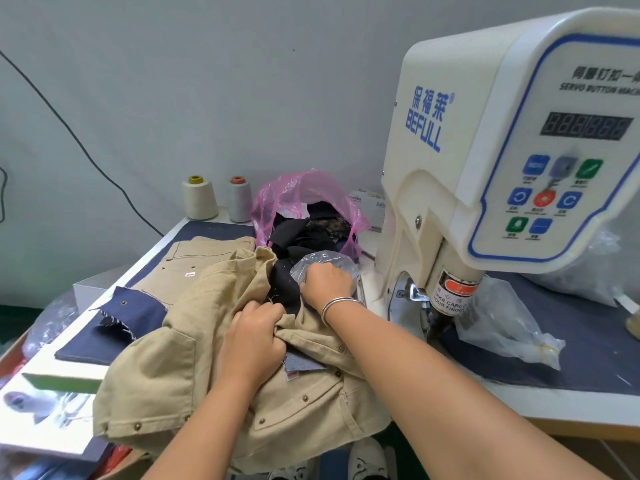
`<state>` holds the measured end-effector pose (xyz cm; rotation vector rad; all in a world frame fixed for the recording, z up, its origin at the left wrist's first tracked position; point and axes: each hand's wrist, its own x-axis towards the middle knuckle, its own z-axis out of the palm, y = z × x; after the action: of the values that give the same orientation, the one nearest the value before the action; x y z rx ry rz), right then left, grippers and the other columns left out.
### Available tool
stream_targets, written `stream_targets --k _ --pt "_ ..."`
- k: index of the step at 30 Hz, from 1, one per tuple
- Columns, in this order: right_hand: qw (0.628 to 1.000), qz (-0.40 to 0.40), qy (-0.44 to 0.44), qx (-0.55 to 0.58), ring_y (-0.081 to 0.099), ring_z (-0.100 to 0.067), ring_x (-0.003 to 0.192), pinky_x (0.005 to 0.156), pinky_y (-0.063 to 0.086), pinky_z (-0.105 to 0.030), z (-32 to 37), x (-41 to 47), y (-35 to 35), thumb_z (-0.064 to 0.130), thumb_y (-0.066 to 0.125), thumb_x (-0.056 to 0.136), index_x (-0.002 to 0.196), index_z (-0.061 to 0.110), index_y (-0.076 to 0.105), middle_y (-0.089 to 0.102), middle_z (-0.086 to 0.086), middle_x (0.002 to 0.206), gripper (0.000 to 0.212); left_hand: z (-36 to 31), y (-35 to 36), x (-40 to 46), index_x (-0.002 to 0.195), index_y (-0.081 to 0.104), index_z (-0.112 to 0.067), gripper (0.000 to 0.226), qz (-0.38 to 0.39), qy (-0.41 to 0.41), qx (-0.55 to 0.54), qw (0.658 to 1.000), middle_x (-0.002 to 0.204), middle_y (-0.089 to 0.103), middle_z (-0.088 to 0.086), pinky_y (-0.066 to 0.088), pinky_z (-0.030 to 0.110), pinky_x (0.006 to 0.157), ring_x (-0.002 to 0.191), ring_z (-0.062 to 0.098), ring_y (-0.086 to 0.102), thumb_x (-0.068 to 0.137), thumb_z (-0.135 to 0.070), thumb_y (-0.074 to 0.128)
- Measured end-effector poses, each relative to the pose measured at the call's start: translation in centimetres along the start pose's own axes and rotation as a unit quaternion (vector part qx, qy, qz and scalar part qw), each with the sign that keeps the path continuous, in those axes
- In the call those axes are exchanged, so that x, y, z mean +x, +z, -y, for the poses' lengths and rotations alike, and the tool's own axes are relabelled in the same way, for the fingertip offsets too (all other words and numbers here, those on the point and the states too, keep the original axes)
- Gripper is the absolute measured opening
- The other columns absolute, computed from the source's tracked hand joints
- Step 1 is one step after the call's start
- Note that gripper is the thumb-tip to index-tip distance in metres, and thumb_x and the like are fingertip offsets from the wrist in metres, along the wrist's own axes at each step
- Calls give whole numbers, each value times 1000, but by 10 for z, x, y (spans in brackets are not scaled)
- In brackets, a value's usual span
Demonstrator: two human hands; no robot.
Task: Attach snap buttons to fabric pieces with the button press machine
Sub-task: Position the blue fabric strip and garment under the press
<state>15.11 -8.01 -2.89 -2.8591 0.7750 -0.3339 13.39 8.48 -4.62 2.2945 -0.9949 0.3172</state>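
Note:
A cream button press machine (485,161) stands at the right, its press head (446,306) low over the table. A heap of tan fabric pieces (194,358) with metal snaps lies in front of me. My left hand (252,341) grips a fold of the tan fabric. My right hand (325,282), a bangle on its wrist, reaches into a small clear plastic bag (322,261) beside black fabric (287,282); its fingers are curled, and what they hold is hidden. A navy fabric piece (135,313) with a snap lies to the left.
A pink plastic bag (304,195) of dark fabric scraps sits behind the heap. Two thread cones (199,199) stand by the wall. More clear bags (502,320) lie right of the press head. A white box (88,289) and clutter sit off the table's left edge.

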Motion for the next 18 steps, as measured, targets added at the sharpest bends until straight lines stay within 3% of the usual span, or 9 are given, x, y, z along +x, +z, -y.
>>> stream_targets --k 7,11,14,18 --pt "999 -4 30 27 65 -30 93 68 39 -30 1 0 4 16 49 89 96 11 69 69 -11 99 22 1 0 0 64 40 -16 23 -2 6 -2 1000 63 45 -4 42 39 71 77 26 48 62 2 54" --pt "1000 3 21 15 64 -31 96 70 39 -31 1 -2 4 19 50 91 101 10 66 68 -12 103 21 -1 -1 -2 64 39 -17 12 -4 12 -6 1000 63 44 -5 41 38 71 76 26 48 58 -7 42" --pt "999 26 37 27 63 -29 97 72 41 -32 2 -1 2 23 52 91 102 11 65 67 -10 104 20 0 1 -1 65 40 -17 19 0 7 1 1000 64 46 -5 41 37 72 78 25 48 61 -1 50" --pt "991 101 79 22 58 -30 111 84 43 -37 7 7 -5 19 57 89 120 10 60 61 -10 120 33 1 1 -1 66 40 -16 20 1 6 4 1000 64 46 -5 40 37 72 78 25 48 61 0 50"
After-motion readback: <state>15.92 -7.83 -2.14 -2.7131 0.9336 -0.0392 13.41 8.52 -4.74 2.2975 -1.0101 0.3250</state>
